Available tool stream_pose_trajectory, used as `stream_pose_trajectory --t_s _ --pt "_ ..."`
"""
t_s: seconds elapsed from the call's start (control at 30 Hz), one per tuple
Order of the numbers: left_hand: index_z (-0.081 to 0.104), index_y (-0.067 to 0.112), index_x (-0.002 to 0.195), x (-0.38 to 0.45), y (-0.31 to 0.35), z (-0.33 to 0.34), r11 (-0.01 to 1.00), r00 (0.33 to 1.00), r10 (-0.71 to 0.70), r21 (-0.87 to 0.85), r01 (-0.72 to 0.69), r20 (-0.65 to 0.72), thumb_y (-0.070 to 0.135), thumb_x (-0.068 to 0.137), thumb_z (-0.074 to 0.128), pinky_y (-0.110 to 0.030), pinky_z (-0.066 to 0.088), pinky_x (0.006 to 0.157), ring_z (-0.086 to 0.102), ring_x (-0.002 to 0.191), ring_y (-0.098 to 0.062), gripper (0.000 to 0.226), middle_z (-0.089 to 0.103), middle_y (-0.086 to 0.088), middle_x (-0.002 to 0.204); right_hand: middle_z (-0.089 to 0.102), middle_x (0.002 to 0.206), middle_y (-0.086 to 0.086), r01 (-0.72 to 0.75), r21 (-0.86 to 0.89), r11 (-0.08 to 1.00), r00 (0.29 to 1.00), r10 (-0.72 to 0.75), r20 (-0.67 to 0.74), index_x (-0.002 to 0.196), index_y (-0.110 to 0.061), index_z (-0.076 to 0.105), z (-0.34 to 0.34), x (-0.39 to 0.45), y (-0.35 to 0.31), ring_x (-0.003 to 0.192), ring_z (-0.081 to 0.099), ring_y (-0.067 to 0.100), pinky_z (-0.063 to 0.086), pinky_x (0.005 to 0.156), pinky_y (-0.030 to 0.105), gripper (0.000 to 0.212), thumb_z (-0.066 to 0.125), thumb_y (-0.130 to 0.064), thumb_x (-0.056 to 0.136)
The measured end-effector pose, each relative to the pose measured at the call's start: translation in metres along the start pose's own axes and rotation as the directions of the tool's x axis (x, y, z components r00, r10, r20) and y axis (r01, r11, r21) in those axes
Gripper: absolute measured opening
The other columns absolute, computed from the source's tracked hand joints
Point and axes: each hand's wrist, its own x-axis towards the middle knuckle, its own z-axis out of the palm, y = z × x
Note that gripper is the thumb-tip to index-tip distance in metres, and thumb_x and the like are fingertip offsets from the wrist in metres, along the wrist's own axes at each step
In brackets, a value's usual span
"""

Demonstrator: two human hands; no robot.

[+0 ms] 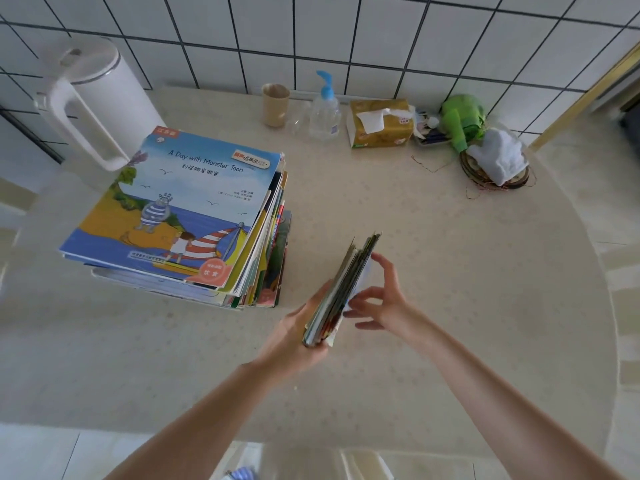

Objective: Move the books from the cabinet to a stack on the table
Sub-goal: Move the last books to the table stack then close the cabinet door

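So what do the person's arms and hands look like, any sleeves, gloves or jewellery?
Both forearms are bare right down to the frame's bottom edge, with no sleeves showing. The left hand and right hand wear no gloves. No rings, watch or bracelets can be seen on either.

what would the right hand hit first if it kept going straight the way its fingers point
Probably the bundle of books held on edge by the left hand. The right hand has its fingers pointing left at it, fingertips about touching; depth is unclear.

Your single head view looks steeply down, close over the table's near edge, facing the tiled wall.
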Motion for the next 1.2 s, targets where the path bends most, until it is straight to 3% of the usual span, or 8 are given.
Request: stream_pose_trajectory --t_s 0.13,0.27,0.43,0.7,0.8,0.97,1.1,1.2 --pt "0.031 0.048 0.128 0.002 -0.008 -0.019 0.997 0.996 -0.075 0.017 0.074 0.038 0.012 0.083 0.070 -0.009 0.052 0.065 0.060 0.076 0.012 0.069 0.055 0.020 0.089 0.060 0.099 0.008 0.000 -0.114 0.993 0.977 -0.024 -0.210 0.138 -0.043 0.019 -0.021 0.032 -0.014 0.087 0.069 0.031 0.058 0.077 0.048 0.092 0.077 -0.008 0.076" --pt "0.016 0.061 0.119 0.003 -0.006 -0.029 0.994 0.990 -0.113 0.015 0.112 0.079 0.016 0.089 0.065 -0.002 0.046 0.061 0.049 0.073 0.011 0.073 0.044 0.028 0.097 0.042 0.122 0.003 0.055 -0.423 0.904 0.983 -0.122 -0.133 0.127 -0.043 0.043 -0.044 0.055 -0.024 0.116 0.050 0.027 0.045 0.099 0.040 0.079 0.085 -0.018 0.065" --pt "0.034 0.043 0.137 0.010 -0.027 -0.028 0.966 0.961 -0.248 -0.037 0.254 0.125 0.035 0.086 0.067 -0.021 0.050 0.076 0.054 0.105 -0.011 0.061 0.045 0.007 0.126 0.060 0.125 0.008 0.042 -0.040 0.998 0.998 -0.040 0.044 0.126 -0.035 0.053 -0.052 0.063 -0.018 0.114 0.056 0.019 0.047 0.100 0.038 0.077 0.079 0.005 0.066" --pt "0.041 0.039 0.133 0.024 -0.059 -0.035 0.932 0.924 -0.338 -0.072 0.355 0.179 0.076 0.051 0.071 -0.038 0.056 0.089 0.064 0.104 -0.013 0.095 0.063 0.005 0.118 0.068 0.072 0.001 0.129 -0.111 0.985 0.988 -0.137 -0.071 0.077 -0.015 0.064 -0.047 0.056 -0.004 0.074 0.061 0.014 0.050 0.072 0.028 0.032 0.079 0.010 0.064" --pt "0.038 0.028 0.136 0.018 -0.048 -0.041 0.939 0.926 -0.328 -0.037 0.341 0.187 0.058 0.062 0.073 -0.037 0.051 0.096 0.058 0.112 -0.014 0.087 0.059 0.005 0.122 0.069 0.064 -0.006 0.185 -0.188 0.965 0.974 -0.205 -0.094 0.074 -0.017 0.064 -0.050 0.046 0.000 0.064 0.060 0.005 0.047 0.064 0.022 0.030 0.083 0.004 0.063" --pt "0.053 0.037 0.117 0.014 -0.036 -0.042 0.962 0.966 -0.229 -0.128 0.243 0.117 0.021 0.075 0.079 -0.036 0.054 0.092 0.060 0.109 -0.015 0.052 0.062 0.008 0.113 0.072 0.083 0.016 0.257 -0.158 0.953 0.952 -0.278 -0.126 0.078 -0.028 0.072 -0.054 0.026 0.019 0.075 0.065 0.015 0.051 0.077 0.036 0.027 0.083 -0.006 0.066" --pt "0.055 0.048 0.108 0.006 -0.030 -0.037 0.970 0.992 -0.124 -0.211 0.118 -0.017 0.011 0.065 0.085 -0.019 0.054 0.083 0.063 0.099 0.001 0.065 0.066 0.028 0.101 0.076 0.090 -0.005 0.268 -0.116 0.956 0.954 -0.280 -0.108 0.093 -0.028 0.073 -0.053 0.021 0.026 0.084 0.067 0.006 0.051 0.085 0.033 0.034 0.077 0.000 0.073" --pt "0.059 0.040 0.108 0.003 -0.029 -0.027 0.954 0.983 -0.123 -0.290 0.079 -0.138 0.018 0.056 0.087 -0.021 0.055 0.083 0.064 0.098 0.001 0.062 0.069 0.015 0.102 0.074 0.093 -0.016 0.293 -0.166 0.942 0.948 -0.309 -0.079 0.103 -0.031 0.067 -0.054 0.020 0.026 0.089 0.066 0.001 0.051 0.085 0.025 0.042 0.072 0.003 0.078"
